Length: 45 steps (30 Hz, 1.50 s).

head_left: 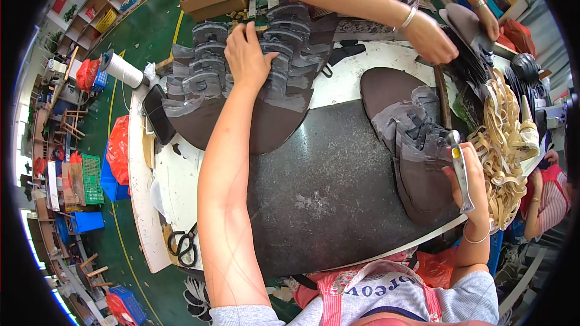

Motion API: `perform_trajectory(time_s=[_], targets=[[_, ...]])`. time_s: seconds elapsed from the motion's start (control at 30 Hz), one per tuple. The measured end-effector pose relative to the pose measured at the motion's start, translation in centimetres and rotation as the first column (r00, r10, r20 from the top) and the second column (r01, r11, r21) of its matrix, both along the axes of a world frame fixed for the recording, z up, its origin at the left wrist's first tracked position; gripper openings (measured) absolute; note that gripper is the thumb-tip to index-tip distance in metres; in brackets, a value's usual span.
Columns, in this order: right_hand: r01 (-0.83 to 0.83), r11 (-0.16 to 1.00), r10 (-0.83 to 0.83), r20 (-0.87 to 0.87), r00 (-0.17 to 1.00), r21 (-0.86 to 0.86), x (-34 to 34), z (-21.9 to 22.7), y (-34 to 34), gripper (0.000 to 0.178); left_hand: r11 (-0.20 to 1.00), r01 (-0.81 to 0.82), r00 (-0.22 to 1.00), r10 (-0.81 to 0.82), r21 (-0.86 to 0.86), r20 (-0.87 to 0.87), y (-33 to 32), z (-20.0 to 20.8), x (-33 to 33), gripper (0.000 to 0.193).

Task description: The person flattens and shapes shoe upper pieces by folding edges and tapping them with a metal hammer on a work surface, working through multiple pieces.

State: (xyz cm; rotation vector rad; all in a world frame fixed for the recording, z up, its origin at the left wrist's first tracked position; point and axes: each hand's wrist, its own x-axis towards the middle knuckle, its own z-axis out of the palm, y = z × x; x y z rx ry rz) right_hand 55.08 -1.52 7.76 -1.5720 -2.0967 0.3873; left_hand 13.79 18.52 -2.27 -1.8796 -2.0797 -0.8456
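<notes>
Two leather stacks (241, 78), scissors (183, 246) aside

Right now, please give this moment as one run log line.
left hand: on grey shoe-upper stack | right hand: holds metal tool by brown pieces

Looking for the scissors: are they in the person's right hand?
No. The right hand holds a metal tool; the scissors lie at the table's edge, left of the left arm.

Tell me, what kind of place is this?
Probably a shoe workshop. Stacks of cut grey pieces cover the worktable, the left hand rests on them, the right hand holds a metal tool, and tan strips lie heaped nearby.
</notes>
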Motion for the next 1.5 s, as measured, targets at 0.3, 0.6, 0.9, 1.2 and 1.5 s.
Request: perform_trajectory(time_s=[0.3, 0.6, 0.9, 1.2, 1.5], targets=[[-0.083, 0.989, 0.066, -0.139, 0.988, -0.12, -1.3, -0.4, -0.7, 0.039, 0.948, 0.303, 0.95, -0.309, -0.098, -0.053, 2.1, 1.0, -1.8, 0.063], [-0.207, 0.968, 0.171, -0.234, 0.957, -0.14, -3.2, 1.8, -1.7, 0.027, 0.897, 0.281, 0.959, -0.252, -0.341, 0.127, 0.3, 5.6, -4.6, 0.05], [-0.267, 0.949, 0.19, -0.376, 0.907, -0.165, -4.6, 2.2, -2.1, 0.026, 0.917, 0.342, 0.882, -0.239, -0.204, 0.406, -8.4, 12.6, -5.7, 0.048], [-0.475, 0.808, 0.266, -0.503, 0.822, -0.349, -10.4, 2.0, -0.9, 0.015, 0.973, 0.232, 0.776, -0.18, -0.008, 0.605, -23.1, 12.5, -7.5, 0.038], [-0.619, 0.738, 0.095, -0.867, 0.49, -0.269, -18.0, -1.1, 0.7, 0.024, 0.971, 0.005, 0.718, -0.169, 0.238, 0.675, -34.5, 15.7, -6.9, 0.035]])
